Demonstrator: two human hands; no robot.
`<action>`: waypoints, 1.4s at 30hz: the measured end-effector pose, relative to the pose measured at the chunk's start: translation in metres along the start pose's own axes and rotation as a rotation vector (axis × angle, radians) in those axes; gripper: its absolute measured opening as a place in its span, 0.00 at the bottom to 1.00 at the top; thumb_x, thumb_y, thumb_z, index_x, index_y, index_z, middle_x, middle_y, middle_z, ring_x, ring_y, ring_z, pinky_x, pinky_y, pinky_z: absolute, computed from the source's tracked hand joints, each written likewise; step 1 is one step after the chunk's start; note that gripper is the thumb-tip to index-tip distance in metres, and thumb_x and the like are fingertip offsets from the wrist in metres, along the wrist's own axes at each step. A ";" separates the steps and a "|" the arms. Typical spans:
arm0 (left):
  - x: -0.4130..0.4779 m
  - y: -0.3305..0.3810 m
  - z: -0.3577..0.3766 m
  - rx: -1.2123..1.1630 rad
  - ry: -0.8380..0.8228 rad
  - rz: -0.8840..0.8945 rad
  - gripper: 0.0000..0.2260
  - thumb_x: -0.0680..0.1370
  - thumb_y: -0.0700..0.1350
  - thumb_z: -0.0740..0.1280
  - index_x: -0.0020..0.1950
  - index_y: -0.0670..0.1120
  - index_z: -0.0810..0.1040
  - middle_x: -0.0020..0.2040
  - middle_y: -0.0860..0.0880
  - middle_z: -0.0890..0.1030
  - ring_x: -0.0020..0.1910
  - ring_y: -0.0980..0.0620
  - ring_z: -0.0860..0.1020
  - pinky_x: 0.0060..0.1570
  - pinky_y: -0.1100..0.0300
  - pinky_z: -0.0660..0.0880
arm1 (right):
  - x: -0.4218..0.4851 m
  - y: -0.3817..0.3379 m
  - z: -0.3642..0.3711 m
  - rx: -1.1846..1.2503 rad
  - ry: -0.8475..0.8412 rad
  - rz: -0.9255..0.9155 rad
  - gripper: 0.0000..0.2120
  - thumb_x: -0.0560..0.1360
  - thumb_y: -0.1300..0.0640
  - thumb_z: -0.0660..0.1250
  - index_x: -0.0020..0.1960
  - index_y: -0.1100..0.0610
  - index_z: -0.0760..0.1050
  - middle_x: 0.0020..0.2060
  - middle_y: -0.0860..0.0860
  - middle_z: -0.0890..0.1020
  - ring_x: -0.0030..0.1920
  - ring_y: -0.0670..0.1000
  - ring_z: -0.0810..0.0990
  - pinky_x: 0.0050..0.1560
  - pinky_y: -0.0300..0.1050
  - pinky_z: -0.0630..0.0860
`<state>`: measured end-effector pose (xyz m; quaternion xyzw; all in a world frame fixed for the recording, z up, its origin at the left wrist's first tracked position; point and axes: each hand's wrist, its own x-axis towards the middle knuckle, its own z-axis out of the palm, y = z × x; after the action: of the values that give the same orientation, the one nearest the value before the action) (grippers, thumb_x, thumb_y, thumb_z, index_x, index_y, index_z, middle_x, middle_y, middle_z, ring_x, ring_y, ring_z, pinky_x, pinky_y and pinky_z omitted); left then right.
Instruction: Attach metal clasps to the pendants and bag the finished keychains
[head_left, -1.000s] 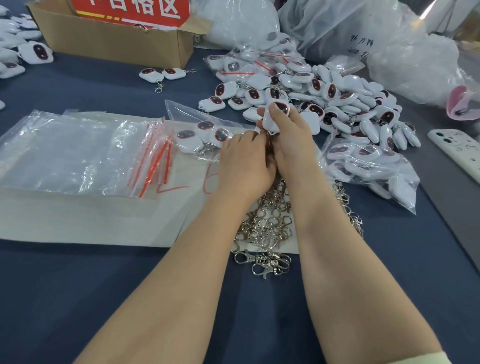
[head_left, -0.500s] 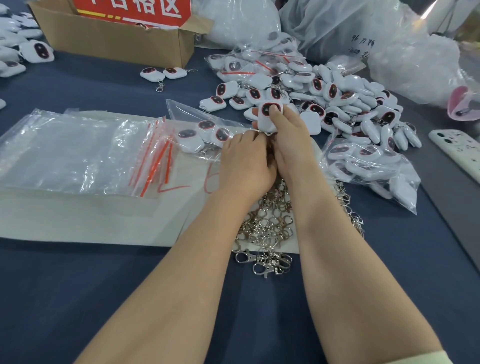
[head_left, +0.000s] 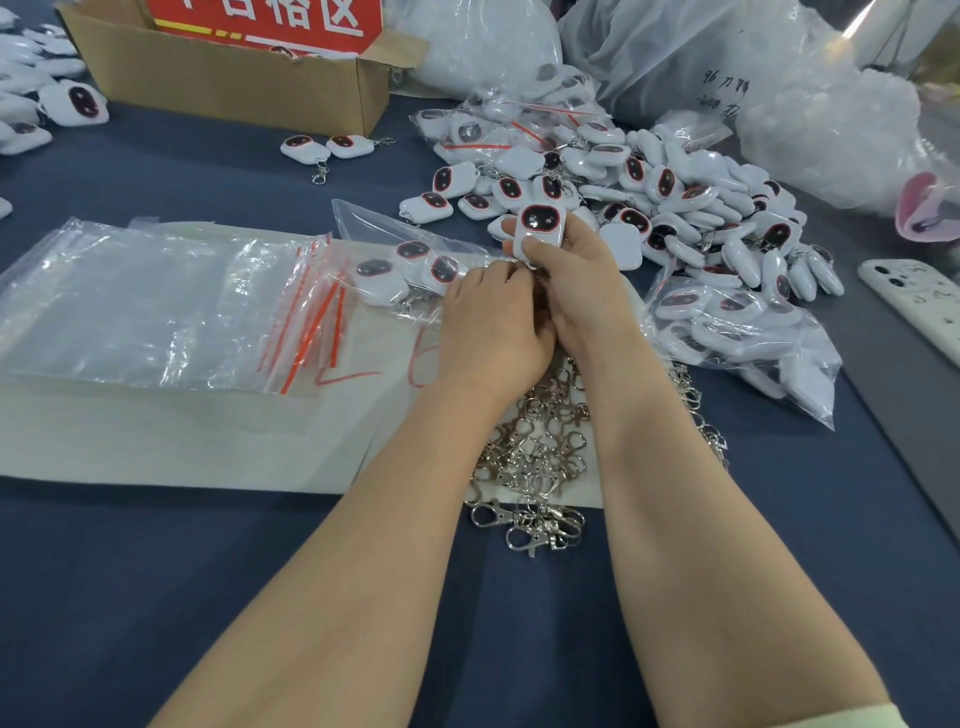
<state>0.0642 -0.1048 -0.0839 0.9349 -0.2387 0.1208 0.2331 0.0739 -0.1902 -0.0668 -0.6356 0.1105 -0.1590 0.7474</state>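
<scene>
My right hand (head_left: 576, 291) grips a white pendant (head_left: 538, 223) with a dark red-rimmed face, held upright above the table. My left hand (head_left: 491, 327) is pressed against it, fingers curled at the pendant's lower end; what they pinch is hidden. Below my wrists lies a heap of metal clasps (head_left: 540, 457). A big pile of loose white pendants (head_left: 675, 208) spreads behind my hands. A part-filled clear bag (head_left: 415, 265) with pendants lies just left of my left hand. A stack of empty zip bags (head_left: 156, 306) with red strips sits at the left.
A cardboard box (head_left: 234, 78) with a red label stands at the back left, two finished keychains (head_left: 327, 148) before it. A filled bag of pendants (head_left: 737, 332) lies at the right, a phone (head_left: 914, 301) beyond it. White plastic sacks (head_left: 727, 67) line the back.
The pendant in my right hand has turned so its dark face shows toward me, and my fingers shifted on it. Both hands stayed in the same place.
</scene>
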 end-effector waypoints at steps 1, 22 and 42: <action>0.000 0.000 0.000 -0.001 0.001 -0.001 0.13 0.75 0.48 0.61 0.57 0.43 0.74 0.57 0.45 0.76 0.59 0.43 0.71 0.58 0.53 0.63 | 0.001 0.000 0.000 0.002 -0.008 -0.011 0.12 0.77 0.73 0.58 0.54 0.60 0.74 0.47 0.54 0.81 0.50 0.51 0.79 0.62 0.50 0.74; 0.001 -0.003 -0.007 -0.003 0.233 -0.248 0.12 0.76 0.48 0.62 0.53 0.45 0.79 0.61 0.48 0.73 0.62 0.44 0.66 0.57 0.52 0.59 | 0.001 -0.026 0.001 -0.088 0.348 -0.129 0.08 0.75 0.59 0.69 0.52 0.58 0.72 0.40 0.50 0.75 0.35 0.46 0.76 0.42 0.40 0.76; 0.003 0.002 -0.022 -0.695 0.496 -0.305 0.04 0.76 0.40 0.64 0.42 0.44 0.76 0.45 0.46 0.79 0.39 0.54 0.75 0.42 0.62 0.70 | -0.002 -0.024 0.008 -0.583 0.032 -0.081 0.08 0.75 0.61 0.68 0.53 0.61 0.76 0.36 0.52 0.79 0.35 0.48 0.81 0.38 0.38 0.79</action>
<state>0.0630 -0.0967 -0.0630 0.7684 -0.0614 0.2180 0.5986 0.0723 -0.1850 -0.0419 -0.8248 0.1379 -0.1600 0.5245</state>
